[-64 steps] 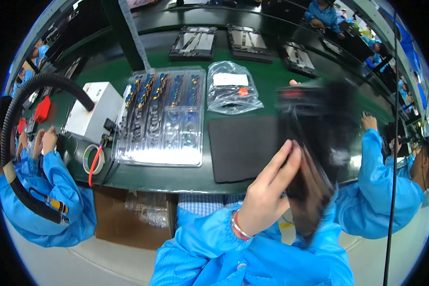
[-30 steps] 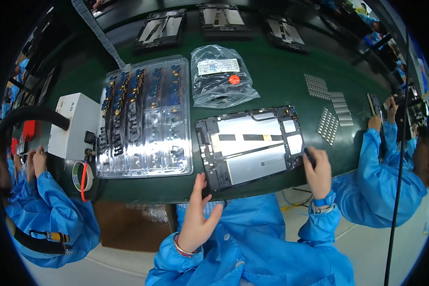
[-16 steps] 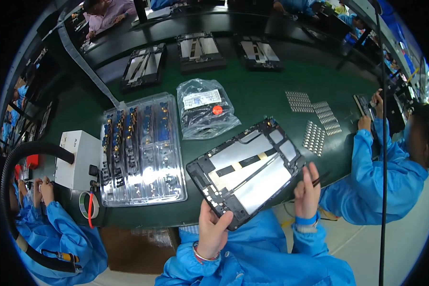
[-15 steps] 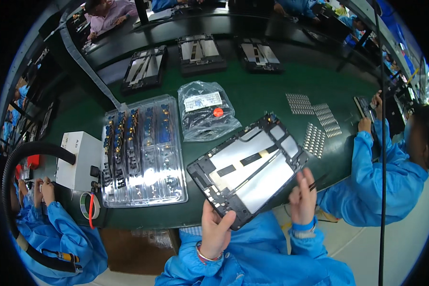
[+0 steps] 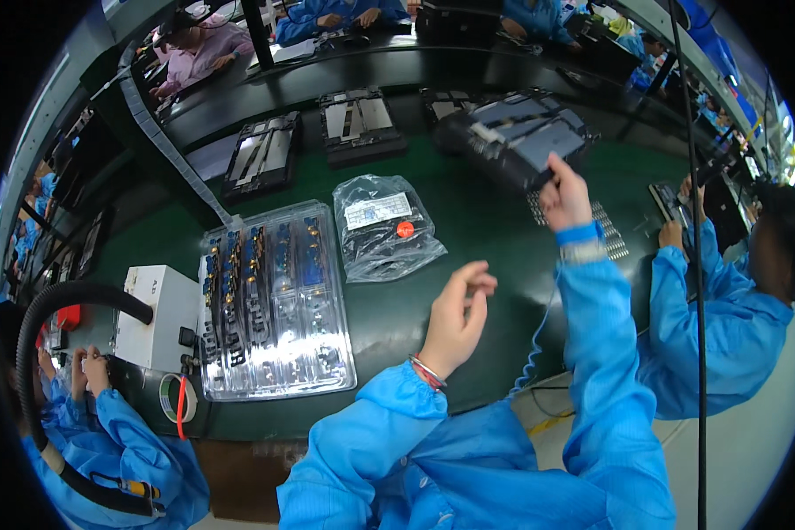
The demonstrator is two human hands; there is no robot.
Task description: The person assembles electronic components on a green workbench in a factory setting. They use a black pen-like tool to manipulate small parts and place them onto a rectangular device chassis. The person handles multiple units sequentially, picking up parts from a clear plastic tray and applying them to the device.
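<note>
My right hand [image 5: 565,196] grips the near edge of a half-built tablet [image 5: 530,132], a dark frame with silvery-grey panels, thumb on top. The tablet is blurred, held out over the far right of the bench, and hides part of another tablet [image 5: 444,104] behind it. Over the middle of the bench hovers my left hand [image 5: 458,320], empty, its fingers loosely bent and thumb apart. Left of that hand lies a clear plastic tray [image 5: 305,353] with rows of small blue-and-black parts. A clear bag [image 5: 389,243] with a white label and an orange dot rests beyond it.
Two more opened tablets [image 5: 358,124] lie along the far side. Small metallic pieces [image 5: 611,231] sit in rows beneath my right arm. A white box [image 5: 159,314] with a black hose and a tape roll [image 5: 175,397] stand at left. Co-workers sit on both sides.
The tablet has moved from in front of me to the far right, now in my right hand. My left hand has let go of it and shifted right and forward.
</note>
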